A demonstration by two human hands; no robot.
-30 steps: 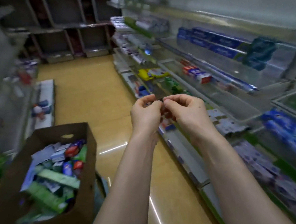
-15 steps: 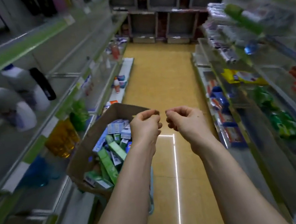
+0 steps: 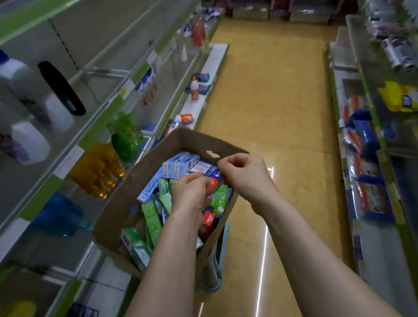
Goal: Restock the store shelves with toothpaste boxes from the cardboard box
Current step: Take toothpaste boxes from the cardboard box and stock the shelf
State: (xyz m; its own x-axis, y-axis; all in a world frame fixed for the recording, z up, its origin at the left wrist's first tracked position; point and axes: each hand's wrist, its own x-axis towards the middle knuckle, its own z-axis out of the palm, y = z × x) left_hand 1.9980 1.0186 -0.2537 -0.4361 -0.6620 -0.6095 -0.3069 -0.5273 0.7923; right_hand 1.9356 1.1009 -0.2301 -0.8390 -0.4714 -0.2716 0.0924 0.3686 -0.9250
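Over the box of toothpaste, our left hand and right hand hovered, fingers curled narrow; any grip, we couldn't tell.

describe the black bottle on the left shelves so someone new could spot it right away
Look at the left shelves, on the upper level that holds the white bottles with blue caps. The black bottle stands just right of them. It is the only dark, slim one there; its neighbours are white and bulkier.
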